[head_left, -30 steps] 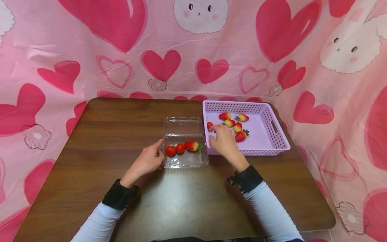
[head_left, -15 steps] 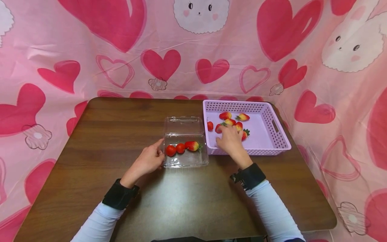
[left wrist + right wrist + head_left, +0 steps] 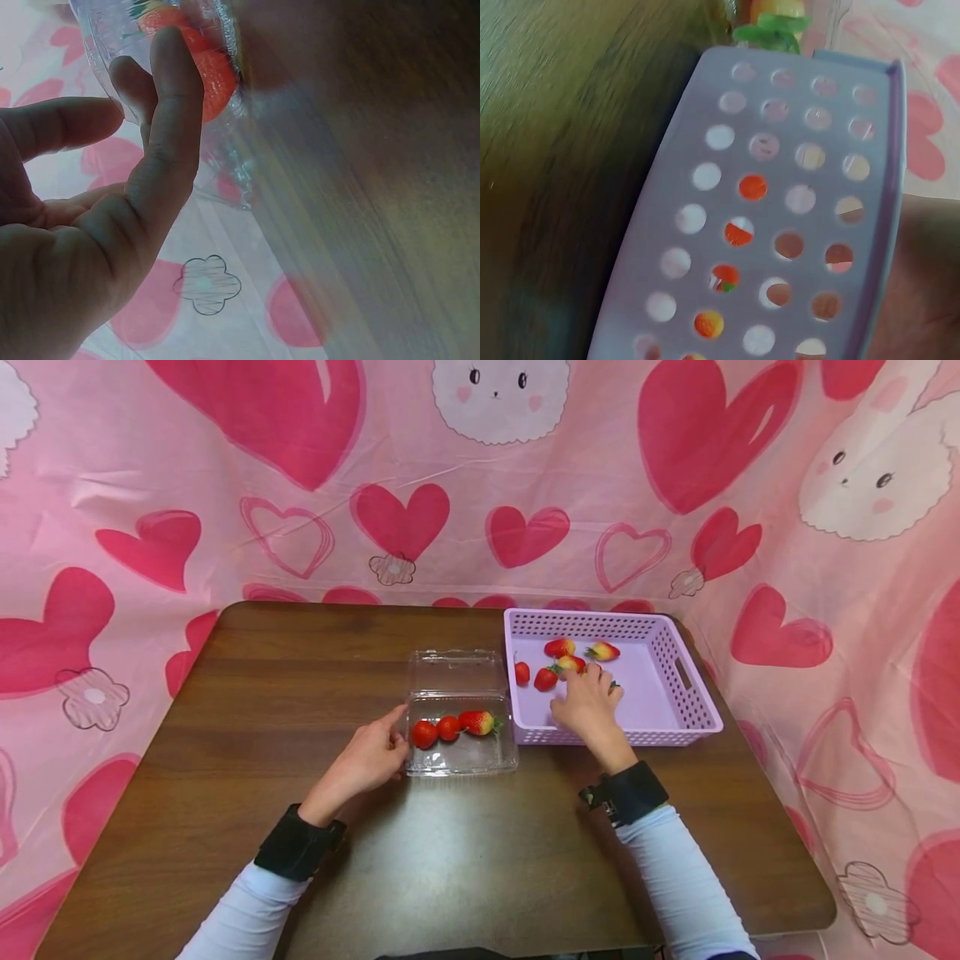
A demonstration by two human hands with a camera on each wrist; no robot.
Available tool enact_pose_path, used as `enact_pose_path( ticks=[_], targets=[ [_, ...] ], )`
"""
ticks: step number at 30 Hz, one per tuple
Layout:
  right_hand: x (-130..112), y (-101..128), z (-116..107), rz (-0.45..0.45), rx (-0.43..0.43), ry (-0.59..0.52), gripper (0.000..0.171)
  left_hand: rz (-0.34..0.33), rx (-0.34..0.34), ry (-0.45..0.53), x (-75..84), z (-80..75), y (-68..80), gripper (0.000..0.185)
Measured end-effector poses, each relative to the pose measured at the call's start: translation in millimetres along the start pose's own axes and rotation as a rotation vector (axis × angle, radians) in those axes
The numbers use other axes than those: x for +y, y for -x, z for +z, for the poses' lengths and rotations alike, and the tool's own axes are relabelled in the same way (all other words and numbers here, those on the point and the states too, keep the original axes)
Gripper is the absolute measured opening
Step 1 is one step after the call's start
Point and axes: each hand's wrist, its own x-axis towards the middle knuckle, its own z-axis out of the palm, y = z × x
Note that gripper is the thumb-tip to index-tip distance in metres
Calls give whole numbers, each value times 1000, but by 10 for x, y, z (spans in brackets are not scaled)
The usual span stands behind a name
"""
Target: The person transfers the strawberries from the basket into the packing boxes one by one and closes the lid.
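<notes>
In the head view my left hand (image 3: 367, 752) touches the left side of a clear plastic clamshell box (image 3: 461, 762), index finger extended along its edge. Inside the box lie two round red fruits (image 3: 424, 734) and a red-yellow strawberry (image 3: 477, 722) in a row. My right hand (image 3: 590, 706) is inside a lilac basket (image 3: 660, 714), fingers spread over strawberries that it partly covers. Its thumb stands apart from the fingers; the fruit beneath is mostly hidden. Near it lie a red strawberry (image 3: 546, 678) and a yellow-tipped strawberry (image 3: 602, 651). Through the basket's holes, the right wrist view shows parts of this hand.
The box's lid (image 3: 456, 671) lies folded back, away from the person. A small round red fruit (image 3: 522, 673) sits by the basket's left wall. Everything stands on a brown wooden table (image 3: 337, 643), with a pink heart-patterned cloth (image 3: 300, 427) behind.
My right hand has moved rightward within the basket, from beside the round red fruit to over the strawberries, uncovering the red strawberry at the left. The left hand has stayed by the box.
</notes>
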Motion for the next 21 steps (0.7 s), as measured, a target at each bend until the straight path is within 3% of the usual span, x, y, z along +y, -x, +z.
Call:
enact_pose_path(
  ticks=[21],
  targets=[
    [202,-68,-29,76,-169,-44,61,-2,0,0,-3,3,-6,71]
  ],
)
